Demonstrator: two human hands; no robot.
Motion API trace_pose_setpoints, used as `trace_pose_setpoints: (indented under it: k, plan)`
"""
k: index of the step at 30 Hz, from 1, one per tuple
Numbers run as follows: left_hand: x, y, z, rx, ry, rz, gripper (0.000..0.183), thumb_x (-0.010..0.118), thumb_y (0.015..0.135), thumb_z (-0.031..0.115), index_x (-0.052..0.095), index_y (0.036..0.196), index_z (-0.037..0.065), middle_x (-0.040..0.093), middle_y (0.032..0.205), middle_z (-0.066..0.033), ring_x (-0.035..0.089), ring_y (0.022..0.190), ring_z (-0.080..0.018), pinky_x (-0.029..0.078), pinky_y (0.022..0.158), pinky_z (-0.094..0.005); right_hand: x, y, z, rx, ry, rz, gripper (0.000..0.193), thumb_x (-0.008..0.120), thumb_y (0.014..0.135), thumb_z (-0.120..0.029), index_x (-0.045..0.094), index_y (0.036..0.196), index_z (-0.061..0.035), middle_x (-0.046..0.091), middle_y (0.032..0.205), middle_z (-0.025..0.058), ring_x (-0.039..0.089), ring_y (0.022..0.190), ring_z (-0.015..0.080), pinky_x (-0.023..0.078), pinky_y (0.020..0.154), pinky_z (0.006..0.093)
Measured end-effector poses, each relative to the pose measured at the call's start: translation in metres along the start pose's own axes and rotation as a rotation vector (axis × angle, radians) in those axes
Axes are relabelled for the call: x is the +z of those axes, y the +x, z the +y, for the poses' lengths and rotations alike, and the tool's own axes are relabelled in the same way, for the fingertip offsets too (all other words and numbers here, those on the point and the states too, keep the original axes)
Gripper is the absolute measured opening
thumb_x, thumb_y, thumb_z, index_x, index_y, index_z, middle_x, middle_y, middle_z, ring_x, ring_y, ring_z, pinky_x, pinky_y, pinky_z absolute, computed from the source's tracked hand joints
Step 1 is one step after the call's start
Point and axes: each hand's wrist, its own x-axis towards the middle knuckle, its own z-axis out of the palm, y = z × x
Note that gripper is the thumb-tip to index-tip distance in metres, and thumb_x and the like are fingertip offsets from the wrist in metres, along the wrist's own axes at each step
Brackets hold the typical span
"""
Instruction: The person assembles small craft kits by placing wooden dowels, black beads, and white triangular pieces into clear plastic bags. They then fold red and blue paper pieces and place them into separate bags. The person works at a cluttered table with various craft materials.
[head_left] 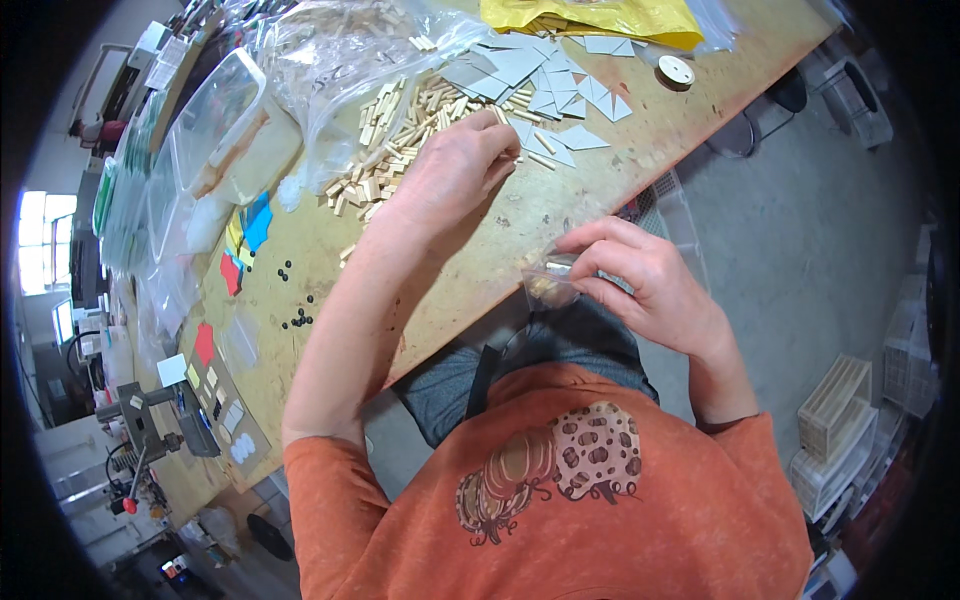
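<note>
My left hand (455, 172) is over the near right side of a pile of small wooden blocks and pegs (385, 165). Its fingers are curled together, and whatever is between the fingertips is too small to make out. A few loose wooden pegs (541, 160) lie just right of it, beside pale grey card pieces (520, 65). At the table's front edge my right hand (645, 275) pinches a small clear plastic bag (548, 287) by its upper part. Wood-coloured pieces show through the bag's lower part.
A big clear plastic bag (320, 60), a clear plastic tub (215, 125) and a yellow bag (600, 20) lie toward the back. Black beads (298, 320), coloured pieces (256, 222) and a sample board (228, 405) are at left. A white round spool (676, 72) sits far right.
</note>
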Motion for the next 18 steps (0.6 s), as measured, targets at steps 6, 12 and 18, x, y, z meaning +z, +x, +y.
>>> trace_pose_setpoints:
  k: [6,12,18]
  plan:
    - [-0.013,-0.006,-0.013,-0.204,-0.035,-0.109,0.019,0.078,0.083,0.017,0.068,0.087,0.001,0.066,0.077,-0.0114,0.064,0.072,-0.0226,0.052,0.067,-0.0359,0.001,0.0,0.01,0.01,0.006,0.005,0.007,0.068,0.087,-0.001,0.062,0.09,0.0008,0.065,0.107,0.0138,0.066,0.089,0.0308,0.054,0.077,0.0358]
    - [-0.02,-0.009,-0.013,-0.306,-0.105,-0.182,0.019,0.077,0.083,0.017,0.069,0.085,-0.001,0.067,0.07,-0.0084,0.061,0.064,-0.0173,0.051,0.063,-0.034,0.003,0.005,0.013,-0.008,-0.005,-0.007,0.007,0.068,0.087,-0.001,0.061,0.09,0.0007,0.065,0.106,0.0129,0.066,0.089,0.0311,0.054,0.076,0.0366]
    - [-0.02,-0.026,0.005,-0.397,-0.333,0.028,0.014,0.075,0.085,0.013,0.07,0.085,0.0,0.061,0.065,0.0019,0.054,0.06,-0.0048,0.044,0.056,-0.024,0.004,0.009,0.005,-0.036,-0.022,-0.009,0.007,0.067,0.087,-0.003,0.062,0.09,0.0008,0.065,0.106,0.0133,0.066,0.09,0.0318,0.054,0.077,0.0374]
